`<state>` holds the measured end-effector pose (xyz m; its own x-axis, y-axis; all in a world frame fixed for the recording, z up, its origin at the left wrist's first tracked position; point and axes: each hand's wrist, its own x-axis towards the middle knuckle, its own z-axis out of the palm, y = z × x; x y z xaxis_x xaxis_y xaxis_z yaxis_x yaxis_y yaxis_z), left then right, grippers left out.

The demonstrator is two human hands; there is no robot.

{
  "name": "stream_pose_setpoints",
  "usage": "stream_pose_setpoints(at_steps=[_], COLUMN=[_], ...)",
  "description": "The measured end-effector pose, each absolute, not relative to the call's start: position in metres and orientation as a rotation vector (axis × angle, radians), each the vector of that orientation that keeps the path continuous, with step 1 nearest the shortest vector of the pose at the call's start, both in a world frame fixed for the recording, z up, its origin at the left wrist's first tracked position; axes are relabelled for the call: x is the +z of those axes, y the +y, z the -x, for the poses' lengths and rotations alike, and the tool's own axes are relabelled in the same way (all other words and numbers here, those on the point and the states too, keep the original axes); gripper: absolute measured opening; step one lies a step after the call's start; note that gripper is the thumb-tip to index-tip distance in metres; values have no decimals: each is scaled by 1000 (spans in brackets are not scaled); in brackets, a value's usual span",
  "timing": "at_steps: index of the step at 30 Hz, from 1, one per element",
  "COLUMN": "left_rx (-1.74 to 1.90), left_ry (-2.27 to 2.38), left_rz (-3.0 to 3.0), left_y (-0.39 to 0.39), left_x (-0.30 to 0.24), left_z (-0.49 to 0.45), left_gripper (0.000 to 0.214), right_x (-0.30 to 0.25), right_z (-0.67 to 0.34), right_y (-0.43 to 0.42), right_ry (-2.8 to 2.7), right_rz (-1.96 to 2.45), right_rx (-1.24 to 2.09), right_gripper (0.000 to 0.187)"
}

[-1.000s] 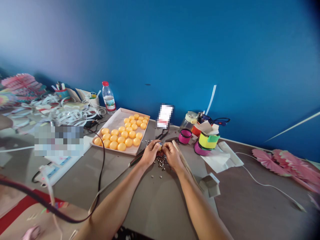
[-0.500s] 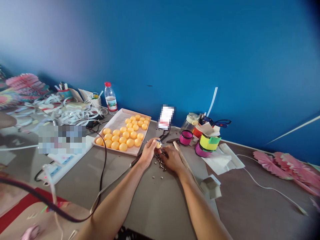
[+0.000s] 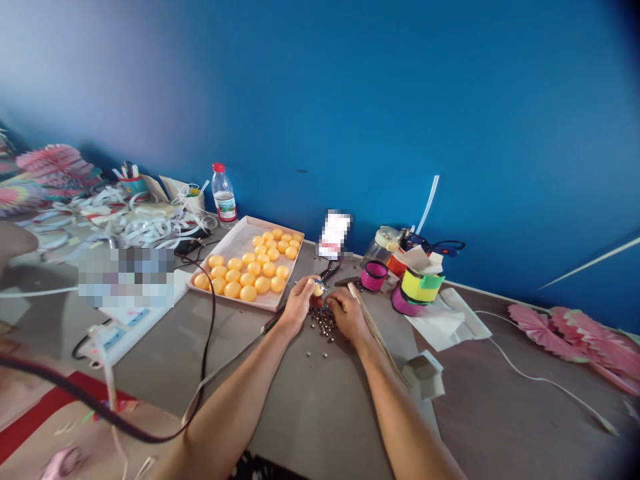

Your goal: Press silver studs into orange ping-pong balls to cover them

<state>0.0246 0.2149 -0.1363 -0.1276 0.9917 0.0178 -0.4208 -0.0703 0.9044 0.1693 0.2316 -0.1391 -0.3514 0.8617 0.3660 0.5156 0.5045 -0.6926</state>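
Head view: left hand [image 3: 299,304] pinches yellow ball [image 3: 318,290] near beads [image 3: 324,321]; orientation unclear.

We see a pink tray [image 3: 235,240] of orange balls [image 3: 249,270] with a water bottle [image 3: 224,197] just behind it — tape rolls [image 3: 417,285], a small cardboard box [image 3: 424,373] and pink paper fans [image 3: 575,332] lie to its right — below a blue wall [image 3: 400,100].

One bottle [image 3: 223,193]; one tray [image 3: 235,237]; about two dozen yellow balls [image 3: 249,278].
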Motion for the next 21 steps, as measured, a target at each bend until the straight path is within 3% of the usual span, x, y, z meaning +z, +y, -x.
stream_pose_setpoints(at_steps=[6, 11, 21], left_rx=[1528, 1521, 1487], left_ry=[976, 970, 979], left_rz=[-849, -862, -817], left_y=[215, 215, 213], left_x=[-134, -133, -131], left_z=[-23, -24, -24], left_gripper=[51, 49, 45], right_x=[-136, -141, -145], right_z=[-167, -162, -167], right_y=[225, 223, 232], right_ry=[-2389, -2379, -1623], right_rz=[1346, 1358, 1058], right_rx=[406, 394, 879], right_gripper=[22, 19, 11])
